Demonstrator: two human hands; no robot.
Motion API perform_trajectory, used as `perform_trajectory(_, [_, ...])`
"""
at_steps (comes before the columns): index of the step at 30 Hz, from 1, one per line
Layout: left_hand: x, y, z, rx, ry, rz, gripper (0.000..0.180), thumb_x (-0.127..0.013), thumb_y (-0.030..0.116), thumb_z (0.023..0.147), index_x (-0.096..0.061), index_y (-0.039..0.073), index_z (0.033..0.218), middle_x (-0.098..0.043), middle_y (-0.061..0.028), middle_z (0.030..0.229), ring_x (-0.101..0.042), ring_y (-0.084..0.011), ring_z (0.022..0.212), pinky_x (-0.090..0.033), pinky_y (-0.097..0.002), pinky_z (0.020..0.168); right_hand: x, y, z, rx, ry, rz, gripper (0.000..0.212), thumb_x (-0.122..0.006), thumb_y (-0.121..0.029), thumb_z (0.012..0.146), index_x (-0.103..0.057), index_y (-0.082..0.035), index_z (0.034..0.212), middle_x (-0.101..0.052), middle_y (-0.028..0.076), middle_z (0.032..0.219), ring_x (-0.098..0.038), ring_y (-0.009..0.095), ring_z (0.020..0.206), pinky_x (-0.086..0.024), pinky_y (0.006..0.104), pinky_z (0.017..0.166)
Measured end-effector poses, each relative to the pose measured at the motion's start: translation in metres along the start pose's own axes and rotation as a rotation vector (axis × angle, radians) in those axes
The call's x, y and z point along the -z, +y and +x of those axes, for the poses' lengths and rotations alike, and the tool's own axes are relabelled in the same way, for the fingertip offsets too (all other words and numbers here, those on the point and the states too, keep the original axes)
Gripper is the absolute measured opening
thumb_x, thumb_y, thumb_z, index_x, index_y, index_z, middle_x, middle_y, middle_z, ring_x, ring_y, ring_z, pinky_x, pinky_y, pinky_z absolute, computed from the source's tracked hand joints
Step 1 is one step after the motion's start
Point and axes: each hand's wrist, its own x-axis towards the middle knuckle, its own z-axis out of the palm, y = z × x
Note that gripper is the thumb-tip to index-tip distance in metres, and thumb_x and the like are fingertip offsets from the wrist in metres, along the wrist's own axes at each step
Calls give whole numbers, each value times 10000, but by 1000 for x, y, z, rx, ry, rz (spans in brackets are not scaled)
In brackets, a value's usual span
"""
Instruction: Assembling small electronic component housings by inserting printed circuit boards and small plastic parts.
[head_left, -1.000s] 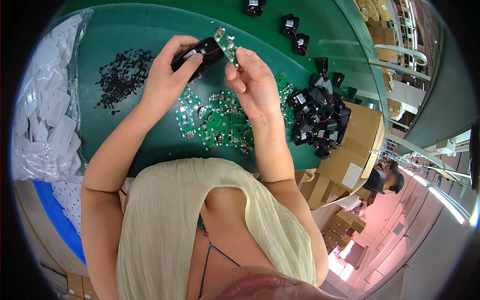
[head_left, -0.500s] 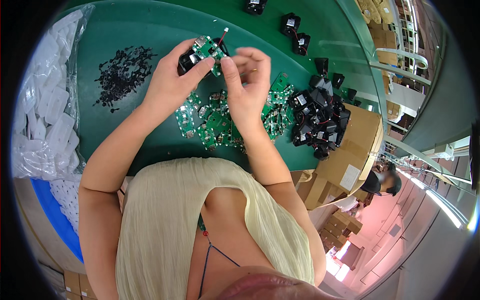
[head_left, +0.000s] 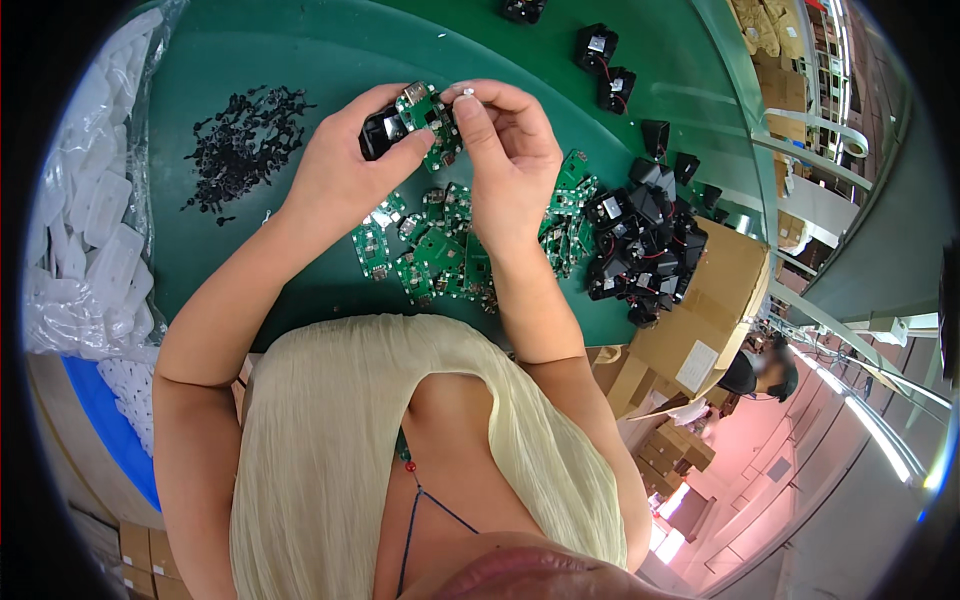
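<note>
My left hand (head_left: 350, 150) is wrapped round a black plastic part (head_left: 381, 132) with a glossy face, and its thumb presses a green circuit board (head_left: 418, 108) against it. On the board's upper end sits a metal socket. My right hand (head_left: 505, 150) is closed beside the board's right edge, thumb and forefinger pinching a small white wire connector (head_left: 467, 93). The connector's wire is mostly hidden by the fingers. Below the hands lies a loose pile of green circuit boards (head_left: 440, 255).
Small black plastic pieces (head_left: 245, 145) lie heaped on the green table (head_left: 330, 50) at left. Clear bags of translucent white parts (head_left: 105, 210) line the left edge. Black boxy parts with red wires (head_left: 645, 240) pile up at right, beside a cardboard box (head_left: 715, 300). Another person (head_left: 760, 372) is farther right.
My right thumb and forefinger have closed on the white connector, which stood free on its red wire above the board. The board is turned more upright and slightly lower.
</note>
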Motion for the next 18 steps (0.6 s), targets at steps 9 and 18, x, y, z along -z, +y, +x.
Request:
perform_trajectory(9, [4,4,3,38,3,-90,308,-633,130,770,-565,26,1052,-567,16,755,-486,-32,637,-409,-181,583,8,-5,7,23,-198,-21,122,-581,16,824,-543,17,939,-576,51,854,-546,75,718,-448,183,636])
perform_trajectory(18, [20,14,6,129,-96,-134,298,-618,104,756,-554,49,1042,-559,20,794,-481,-31,681,-407,-183,615,13,-14,29,302,-434,-422,162,-628,63,732,-540,11,858,-570,80,815,-565,133,653,-469,236,589])
